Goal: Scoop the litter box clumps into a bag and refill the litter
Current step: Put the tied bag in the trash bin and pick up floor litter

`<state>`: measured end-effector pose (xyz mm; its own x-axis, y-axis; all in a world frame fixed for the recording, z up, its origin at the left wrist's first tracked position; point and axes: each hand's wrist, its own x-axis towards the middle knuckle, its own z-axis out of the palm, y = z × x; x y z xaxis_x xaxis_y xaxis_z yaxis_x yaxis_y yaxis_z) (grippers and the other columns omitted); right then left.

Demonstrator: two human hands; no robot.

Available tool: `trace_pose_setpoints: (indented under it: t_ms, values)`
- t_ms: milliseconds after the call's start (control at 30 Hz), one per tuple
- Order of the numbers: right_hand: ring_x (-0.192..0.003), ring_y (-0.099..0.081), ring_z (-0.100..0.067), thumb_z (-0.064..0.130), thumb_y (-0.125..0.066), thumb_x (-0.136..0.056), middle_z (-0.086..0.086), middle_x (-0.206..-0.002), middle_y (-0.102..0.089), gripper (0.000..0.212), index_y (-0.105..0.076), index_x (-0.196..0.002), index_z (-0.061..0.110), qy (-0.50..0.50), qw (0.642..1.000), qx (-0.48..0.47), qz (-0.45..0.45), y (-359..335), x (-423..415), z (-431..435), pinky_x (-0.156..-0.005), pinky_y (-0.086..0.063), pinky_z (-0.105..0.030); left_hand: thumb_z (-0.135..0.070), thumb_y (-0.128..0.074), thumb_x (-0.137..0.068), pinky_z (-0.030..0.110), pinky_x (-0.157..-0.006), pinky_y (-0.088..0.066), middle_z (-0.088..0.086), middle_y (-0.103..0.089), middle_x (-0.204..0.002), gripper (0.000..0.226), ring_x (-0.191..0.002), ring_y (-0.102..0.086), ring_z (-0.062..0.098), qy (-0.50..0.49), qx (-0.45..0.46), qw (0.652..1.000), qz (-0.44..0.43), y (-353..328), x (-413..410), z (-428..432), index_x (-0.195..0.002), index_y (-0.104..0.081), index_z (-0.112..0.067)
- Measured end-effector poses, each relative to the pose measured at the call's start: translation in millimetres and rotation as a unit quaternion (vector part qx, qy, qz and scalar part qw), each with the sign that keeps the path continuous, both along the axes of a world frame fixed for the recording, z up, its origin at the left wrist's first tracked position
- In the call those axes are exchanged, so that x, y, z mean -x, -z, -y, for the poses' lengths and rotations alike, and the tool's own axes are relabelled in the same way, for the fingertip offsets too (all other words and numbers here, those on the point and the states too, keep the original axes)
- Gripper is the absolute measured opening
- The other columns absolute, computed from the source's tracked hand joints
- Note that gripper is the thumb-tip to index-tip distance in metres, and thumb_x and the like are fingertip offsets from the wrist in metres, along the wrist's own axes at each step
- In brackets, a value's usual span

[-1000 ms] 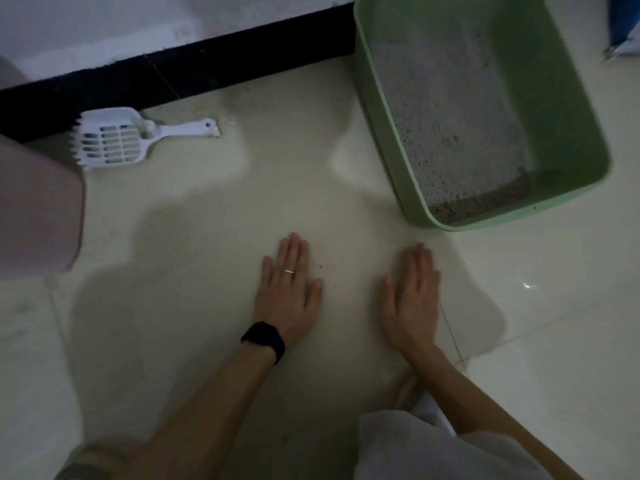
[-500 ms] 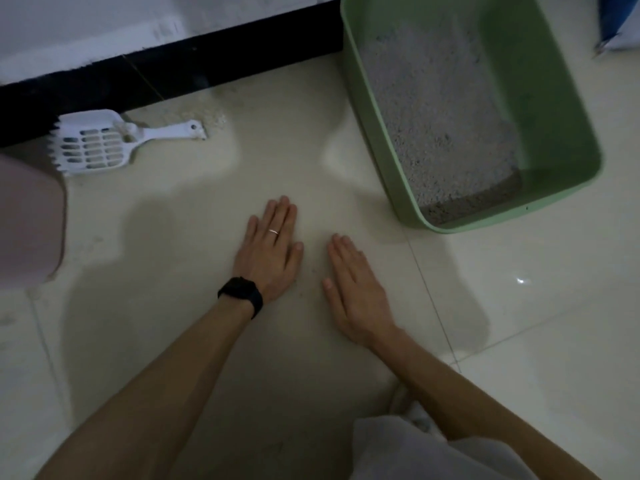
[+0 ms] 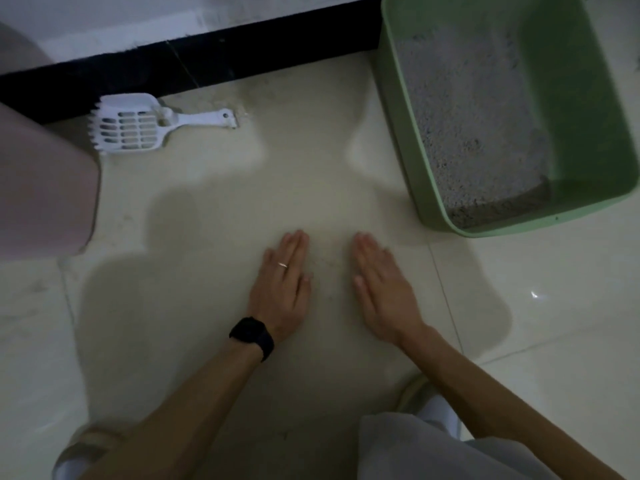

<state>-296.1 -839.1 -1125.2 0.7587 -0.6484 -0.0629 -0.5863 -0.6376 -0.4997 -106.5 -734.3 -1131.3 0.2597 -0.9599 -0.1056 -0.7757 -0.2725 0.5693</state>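
A green litter box [image 3: 595, 109] sits on the floor at the upper right, with grey litter [image 3: 464, 109] inside and a darker patch at its near end. A white slotted scoop [image 3: 138, 128] lies by the black baseboard at the upper left, handle pointing right. My left hand [image 3: 282, 285], with a ring and a black wristband, lies flat on the tile, fingers straight. My right hand [image 3: 382, 289] lies flat beside it, a small gap between them. Neither hand holds anything. No bag is clearly seen.
A pale pinkish object [image 3: 41, 188] fills the left edge near the scoop. A black baseboard [image 3: 207, 60] runs along the wall at the back. My knee in grey cloth [image 3: 433, 448] and a shoe [image 3: 79, 452] are at the bottom.
My right hand swept left across the floor toward my left hand, then the two drew slightly apart again. Both stay flat on the tile.
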Motion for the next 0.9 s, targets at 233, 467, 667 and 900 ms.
trace_pose_setpoints:
  t_ms: [233,467,667,900]
  values:
    - [-0.152,-0.004,-0.026,0.039,-0.022,-0.100,-0.015,-0.163,-0.009,0.067,-0.017,-0.154,0.000,0.198,0.977,-0.044,-0.060,4,-6,-31,-0.123,-0.006,-0.046,-0.036,-0.015,-0.100,0.042,-0.119,0.006,-0.002,0.010,-0.162,0.061,-0.148,0.013,0.013,0.018,-0.107,0.991,0.076,10,17,4,-0.154,0.004,-0.017]
    - [-0.148,-0.019,-0.004,0.036,-0.025,-0.102,0.009,-0.155,-0.025,0.054,-0.029,-0.151,0.013,0.323,0.883,-0.284,0.188,-16,-46,-37,-0.122,-0.008,-0.021,-0.017,-0.032,-0.100,0.037,-0.121,-0.009,0.004,-0.007,-0.160,0.056,-0.148,-0.006,0.016,0.022,-0.042,0.996,-0.079,1,49,6,-0.152,-0.016,-0.007]
    - [-0.151,-0.013,-0.023,0.028,-0.028,-0.102,-0.013,-0.161,-0.022,0.057,-0.028,-0.151,0.000,0.260,0.964,-0.057,-0.010,0,10,-9,-0.123,-0.011,-0.045,-0.028,-0.027,-0.100,0.042,-0.120,0.001,-0.001,0.000,-0.162,0.061,-0.148,0.005,0.012,-0.042,-0.084,0.995,0.042,1,-1,-10,-0.155,-0.006,-0.014]
    - [-0.152,0.001,-0.020,0.041,-0.016,-0.101,-0.012,-0.164,-0.006,0.068,-0.012,-0.154,-0.001,0.172,0.977,-0.122,0.032,2,-75,-65,-0.124,-0.001,-0.039,-0.036,-0.015,-0.101,0.039,-0.118,0.008,-0.002,0.007,-0.161,0.060,-0.147,0.014,0.010,0.000,-0.133,0.988,0.073,8,-4,-22,-0.155,-0.005,-0.014]
